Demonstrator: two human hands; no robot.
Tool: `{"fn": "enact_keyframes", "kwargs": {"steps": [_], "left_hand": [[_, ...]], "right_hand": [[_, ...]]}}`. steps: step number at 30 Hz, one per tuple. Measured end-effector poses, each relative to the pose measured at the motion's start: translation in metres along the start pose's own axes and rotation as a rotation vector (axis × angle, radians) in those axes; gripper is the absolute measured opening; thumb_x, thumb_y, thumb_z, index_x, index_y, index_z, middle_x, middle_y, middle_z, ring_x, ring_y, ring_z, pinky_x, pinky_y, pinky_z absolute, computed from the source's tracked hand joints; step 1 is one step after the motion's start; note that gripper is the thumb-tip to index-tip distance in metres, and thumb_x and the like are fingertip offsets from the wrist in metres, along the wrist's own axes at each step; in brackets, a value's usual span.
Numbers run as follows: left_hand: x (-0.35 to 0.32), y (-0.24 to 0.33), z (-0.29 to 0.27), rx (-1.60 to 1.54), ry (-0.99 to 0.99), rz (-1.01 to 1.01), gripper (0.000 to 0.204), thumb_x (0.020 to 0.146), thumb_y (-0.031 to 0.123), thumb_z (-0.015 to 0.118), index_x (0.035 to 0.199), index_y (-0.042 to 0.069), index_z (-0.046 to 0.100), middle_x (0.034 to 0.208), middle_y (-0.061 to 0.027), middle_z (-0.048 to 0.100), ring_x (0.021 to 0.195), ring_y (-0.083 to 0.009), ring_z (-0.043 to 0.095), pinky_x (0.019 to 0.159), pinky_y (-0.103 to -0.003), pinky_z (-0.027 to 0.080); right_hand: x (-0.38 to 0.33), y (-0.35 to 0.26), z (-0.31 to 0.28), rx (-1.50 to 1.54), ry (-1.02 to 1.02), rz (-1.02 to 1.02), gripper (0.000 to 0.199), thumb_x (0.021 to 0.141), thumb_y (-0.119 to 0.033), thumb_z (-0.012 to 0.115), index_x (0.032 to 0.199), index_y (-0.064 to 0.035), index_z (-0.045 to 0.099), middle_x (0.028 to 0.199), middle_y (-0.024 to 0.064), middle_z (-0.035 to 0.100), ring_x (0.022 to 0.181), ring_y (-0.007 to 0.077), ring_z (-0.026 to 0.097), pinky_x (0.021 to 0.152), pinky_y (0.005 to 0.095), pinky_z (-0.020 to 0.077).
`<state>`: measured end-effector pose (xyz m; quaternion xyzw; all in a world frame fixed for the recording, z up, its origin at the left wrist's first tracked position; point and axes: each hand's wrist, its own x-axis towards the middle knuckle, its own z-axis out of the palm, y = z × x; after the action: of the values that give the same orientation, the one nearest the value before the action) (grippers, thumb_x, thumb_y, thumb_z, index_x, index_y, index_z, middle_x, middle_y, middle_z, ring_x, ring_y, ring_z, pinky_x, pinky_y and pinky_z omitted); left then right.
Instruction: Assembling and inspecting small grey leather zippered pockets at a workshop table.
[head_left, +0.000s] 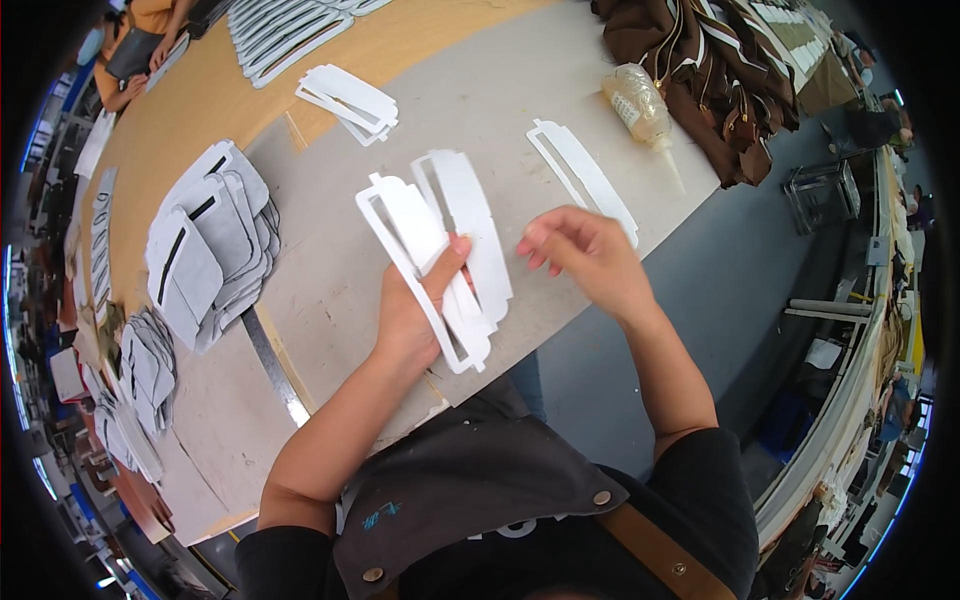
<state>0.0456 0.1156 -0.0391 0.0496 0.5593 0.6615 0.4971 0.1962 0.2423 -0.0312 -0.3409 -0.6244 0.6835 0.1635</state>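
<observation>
My left hand [420, 305] grips a fanned stack of white cut-out pieces [440, 240] with long slots, thumb pressed on top of them, above the grey work board [330, 290]. Close to their right edge hovers my right hand [585, 250], fingers loosely curled and pinched together; whether it holds anything I cannot tell. One single white slotted piece [580, 175] lies flat on the board just beyond my right hand.
A pile of grey and white pieces [210, 245] lies to the left, more white pieces [350, 98] farther back. A plastic glue bottle [640, 105] lies beside brown fabric bags [710, 55]. A metal ruler [275, 365] rests near the table edge. Another person [135, 45] works at the far left.
</observation>
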Motion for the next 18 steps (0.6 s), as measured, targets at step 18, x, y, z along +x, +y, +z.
{"fn": "enact_keyframes", "kwargs": {"steps": [18], "left_hand": [[-0.002,0.004,-0.017,0.043,-0.004,-0.114,0.036,0.083,0.021,0.081,0.105,-0.003,0.066,0.093,-0.0082,0.067,0.084,-0.0167,0.066,0.070,-0.031,0.055]], "right_hand": [[-0.013,-0.002,-0.012,-1.068,0.222,-0.156,0.037,0.078,-0.025,0.080,0.098,0.0036,0.066,0.093,0.0184,0.069,0.082,0.0298,0.066,0.071,0.0382,0.0528]]}}
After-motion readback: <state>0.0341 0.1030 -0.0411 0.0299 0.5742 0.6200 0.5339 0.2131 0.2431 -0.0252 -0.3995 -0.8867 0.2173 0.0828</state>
